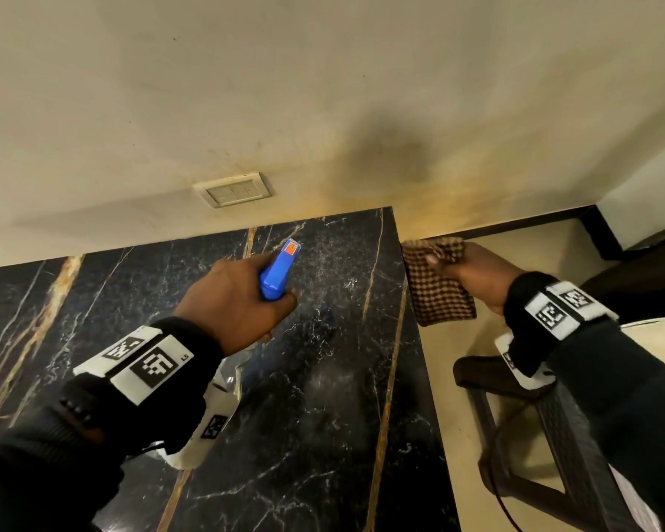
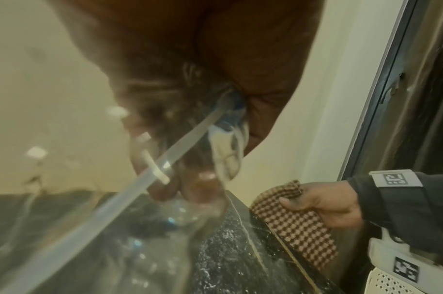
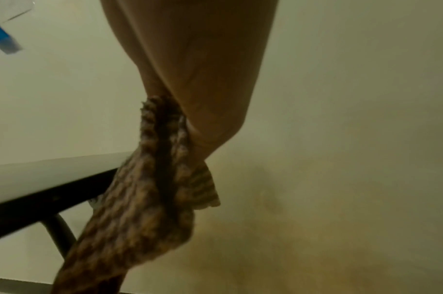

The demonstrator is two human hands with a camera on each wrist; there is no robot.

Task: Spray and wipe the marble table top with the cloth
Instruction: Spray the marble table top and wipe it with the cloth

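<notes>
We're mid-spray, left hand gripping the spray bottle over the wet counter, right hand pinching the cloth just off its right edge, wiping next.

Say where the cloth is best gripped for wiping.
Grip the cloth at its bunched top edge, coming from the right, as the right hand does: the rest hangs free beside the table top as a flat wiping face.
</notes>
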